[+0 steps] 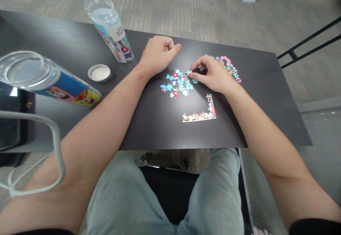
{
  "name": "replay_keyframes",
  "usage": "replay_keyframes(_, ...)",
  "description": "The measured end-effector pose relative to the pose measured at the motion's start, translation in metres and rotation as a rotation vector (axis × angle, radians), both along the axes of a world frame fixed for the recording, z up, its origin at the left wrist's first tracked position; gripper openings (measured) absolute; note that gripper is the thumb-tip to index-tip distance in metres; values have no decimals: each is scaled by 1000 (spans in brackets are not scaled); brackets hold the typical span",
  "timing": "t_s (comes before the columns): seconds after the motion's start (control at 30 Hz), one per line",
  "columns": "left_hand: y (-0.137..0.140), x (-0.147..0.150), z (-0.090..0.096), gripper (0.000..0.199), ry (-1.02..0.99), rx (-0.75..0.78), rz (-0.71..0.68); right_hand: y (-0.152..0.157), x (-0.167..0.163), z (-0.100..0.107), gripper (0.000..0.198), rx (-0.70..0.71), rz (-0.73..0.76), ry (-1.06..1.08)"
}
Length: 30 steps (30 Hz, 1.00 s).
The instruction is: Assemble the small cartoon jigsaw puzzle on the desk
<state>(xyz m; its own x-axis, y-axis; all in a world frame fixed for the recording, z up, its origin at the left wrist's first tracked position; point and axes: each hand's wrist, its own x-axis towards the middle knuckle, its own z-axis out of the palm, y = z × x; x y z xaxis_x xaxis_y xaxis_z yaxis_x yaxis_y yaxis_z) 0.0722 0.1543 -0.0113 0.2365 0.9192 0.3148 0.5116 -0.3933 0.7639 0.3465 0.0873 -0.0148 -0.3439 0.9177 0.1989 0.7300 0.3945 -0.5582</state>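
Note:
My right hand (210, 73) pinches a small light-blue jigsaw puzzle piece (189, 72) between thumb and fingers, at the right side of a loose pile of puzzle pieces (177, 82). My left hand (160, 53) rests on the table beyond that pile, its fingers curled in, with nothing visible in them. Nearer to me lies an L-shaped joined strip of puzzle pieces (198, 116), its short arm running away from me on the right. Another heap of pieces (231, 68) sits beyond my right hand, which partly hides it.
A clear tube with a printed label (114, 32) stands at the table's far edge. A second tube with a cartoon print (71, 87), a round lid (99, 73) and a white cable (57, 149) are on the left. The dark table (160, 132) ends just before my knees.

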Motion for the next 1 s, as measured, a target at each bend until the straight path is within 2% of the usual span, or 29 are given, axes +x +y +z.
replay_keyframes(0.13,6,-1,-4,57,-28,3,-24,2,2,-1,38,-14,87,135)
replay_keyframes(0.3,7,-1,-2,56,1,29,-28,-21,-11,24,46,-149,253,262)
replay_keyframes(0.4,3,4,4,59,20,30,-11,-46,-25,40,42,-271,402,282)
replay_keyframes(0.5,0,11,12,68,22,7,36,-67,-36,49,29,-332,527,229)
replay_keyframes(0.6,-4,16,20,74,76,-48,86,-79,-43,53,20,-332,551,184)
replay_keyframes(0.73,-8,17,25,76,68,-29,41,-80,-45,53,16,-347,573,151)
replay_keyframes(1.0,6,14,12,72,37,43,12,-73,-45,47,22,-406,572,108)
